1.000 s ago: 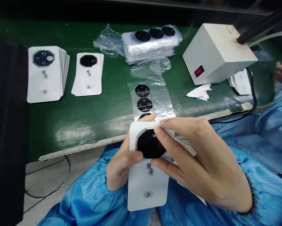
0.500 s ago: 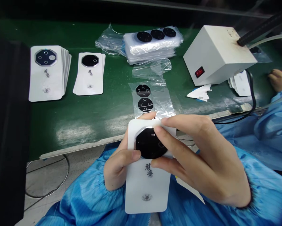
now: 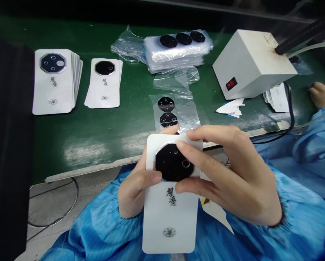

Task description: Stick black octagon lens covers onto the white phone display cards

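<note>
- Stacks of white cards: 2. The left stack [image 3: 53,92] has a black octagonal piece with four round openings on its top card; the next stack [image 3: 104,87] has a plain black octagon with a silver rim.
- Plastic-wrapped pack [image 3: 175,54]: 1, with 3 black octagonal pieces on top.
- Clear film strip [image 3: 184,112]: 1, below the pack, with 2 black octagonal pieces fully visible.
- White box [image 3: 250,65]: 1, with 1 red switch [image 3: 231,84] on its front face.
- Crumpled paper [image 3: 231,108]: 1 piece, on the green bench [image 3: 78,134], just in front of the box.
- Small card stack [image 3: 278,101]: 1, just right of the box. Count of cards: cannot tell.
- Another person's hand [image 3: 322,94]: 1, at the far right, resting on the bench.
- Held card: 1 white card [image 3: 170,221] with rounded corners, held above the blue-sleeved lap, just in front of the bench edge. It carries 1 black octagonal piece [image 3: 173,163] with a silver rim, near its top. Dark characters and a small round mark lie below.
- Left hand [image 3: 133,192]: curled behind the card, thumb [image 3: 151,177] across its face, touching the piece's lower edge.
- Right hand [image 3: 227,174]: fingers [image 3: 205,136] moderately spread and curved over the card, tips on its top edge and the piece; thumb pressed on the card below.
</note>
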The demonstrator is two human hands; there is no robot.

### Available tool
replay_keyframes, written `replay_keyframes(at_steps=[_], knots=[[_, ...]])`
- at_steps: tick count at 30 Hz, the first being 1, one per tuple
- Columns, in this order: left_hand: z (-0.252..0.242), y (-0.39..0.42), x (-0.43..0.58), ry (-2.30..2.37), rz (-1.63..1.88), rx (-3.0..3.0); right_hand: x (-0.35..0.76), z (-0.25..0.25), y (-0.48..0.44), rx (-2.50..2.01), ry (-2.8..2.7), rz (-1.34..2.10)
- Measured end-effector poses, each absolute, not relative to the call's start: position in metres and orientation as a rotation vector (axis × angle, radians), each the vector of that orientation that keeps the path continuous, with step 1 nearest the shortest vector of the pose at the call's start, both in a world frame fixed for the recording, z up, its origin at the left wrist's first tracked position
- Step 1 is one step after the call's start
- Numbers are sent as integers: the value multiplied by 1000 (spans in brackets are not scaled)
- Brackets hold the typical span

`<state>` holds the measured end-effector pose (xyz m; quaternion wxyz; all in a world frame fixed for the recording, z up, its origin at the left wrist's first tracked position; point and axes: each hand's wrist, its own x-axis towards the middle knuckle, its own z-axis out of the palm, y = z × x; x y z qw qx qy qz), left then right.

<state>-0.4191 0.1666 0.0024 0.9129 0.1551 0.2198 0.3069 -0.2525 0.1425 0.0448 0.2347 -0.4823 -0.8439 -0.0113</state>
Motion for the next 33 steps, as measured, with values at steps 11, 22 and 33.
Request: replay_keyframes(at_steps=[11,22,33], knots=[[1,164,-421,479,673,485,-252,44,145,-1255,-2316,-1],[19,171,-428,360,796,721,-250,56,154,-1065,-2224,-45],[34,166,-432,300,816,687,-255,63,157,-870,-2052,128]])
